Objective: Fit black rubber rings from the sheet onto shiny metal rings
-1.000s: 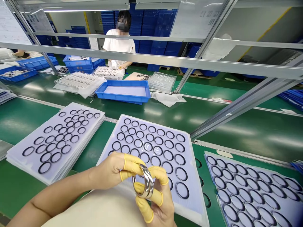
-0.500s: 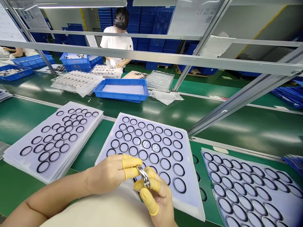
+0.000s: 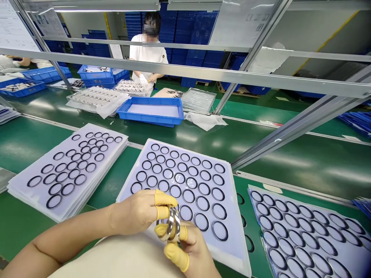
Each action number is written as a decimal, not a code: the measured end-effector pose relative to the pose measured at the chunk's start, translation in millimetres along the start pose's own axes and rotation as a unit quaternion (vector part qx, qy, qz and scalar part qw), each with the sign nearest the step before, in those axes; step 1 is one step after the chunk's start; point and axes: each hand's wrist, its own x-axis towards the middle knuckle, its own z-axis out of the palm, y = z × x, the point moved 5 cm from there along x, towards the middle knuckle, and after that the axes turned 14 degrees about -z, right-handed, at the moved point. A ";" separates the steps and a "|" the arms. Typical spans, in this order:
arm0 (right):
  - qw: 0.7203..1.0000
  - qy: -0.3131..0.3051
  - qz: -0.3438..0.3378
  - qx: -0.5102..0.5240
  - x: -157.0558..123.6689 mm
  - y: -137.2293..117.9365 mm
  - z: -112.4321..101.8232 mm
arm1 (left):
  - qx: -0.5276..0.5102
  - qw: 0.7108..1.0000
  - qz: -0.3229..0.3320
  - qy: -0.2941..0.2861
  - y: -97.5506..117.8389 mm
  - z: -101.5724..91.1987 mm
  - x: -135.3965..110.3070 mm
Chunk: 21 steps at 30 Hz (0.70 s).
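You're at a long green bench (image 3: 304, 162) under an aluminium rail (image 3: 185, 73), with stacks of blue crates lining the far wall. Out at 12 o'clock, a co-worker (image 3: 147, 54) in a white shirt stands across the line, one white-gloved hand (image 3: 143, 80) over a white tray of parts (image 3: 133, 88). Nearer at 12 sits an empty-looking blue tray (image 3: 149, 120) lined with a pale sheet, and just past 1 o'clock lies a stack of clear plastic trays (image 3: 198, 100). Now your own patch: three sets of pale foam sheets (image 3: 174, 177) sit in front of you, each one studded with rows of black rings (image 3: 188, 196). There's a stacked pile (image 3: 69, 172) at 10 o'clock, the main sheet dead ahead, and another sheet (image 3: 295, 227) at 4 o'clock. Down at 6 o'clock, right over the near edge of the middle sheet, your left hand (image 3: 136, 212) comes in from the side and your right hand (image 3: 194, 247) rises to meet it. Between them is a polished metal ring (image 3: 171, 226), tilted up on its edge and well clear of the sheet. Your yellow-cotted fingers (image 3: 165, 200) are clamped on it from both sides, left fingertips on one flank, right fingers closed around the other.
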 end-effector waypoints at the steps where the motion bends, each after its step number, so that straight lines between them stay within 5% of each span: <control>1: 1.000 -0.016 -0.014 -0.022 2.3 -2.1 2.4 | 0.002 1.000 0.002 0.000 -0.4 1.0 0.0; 6: 0.991 -0.051 -0.105 -0.063 11.6 -11.3 9.9 | -0.001 0.999 0.012 -0.039 -0.3 2.6 2.2; 9: 0.982 -0.030 -0.139 -0.125 10.9 -12.3 5.3 | 0.009 0.988 -0.086 -0.127 -7.4 -4.5 9.0; 15: 0.962 -0.040 -0.178 -0.203 8.0 -6.1 4.9 | -0.196 0.884 -0.255 -0.340 -8.8 -13.5 7.8; 18: 0.970 -0.033 -0.138 -0.199 12.6 -1.4 5.0 | -0.268 0.854 -0.283 -0.345 -3.0 -10.5 6.5; 21: 0.990 -0.012 -0.033 -0.138 17.1 6.6 1.0 | -0.228 0.884 -0.263 -0.311 3.1 -9.2 7.2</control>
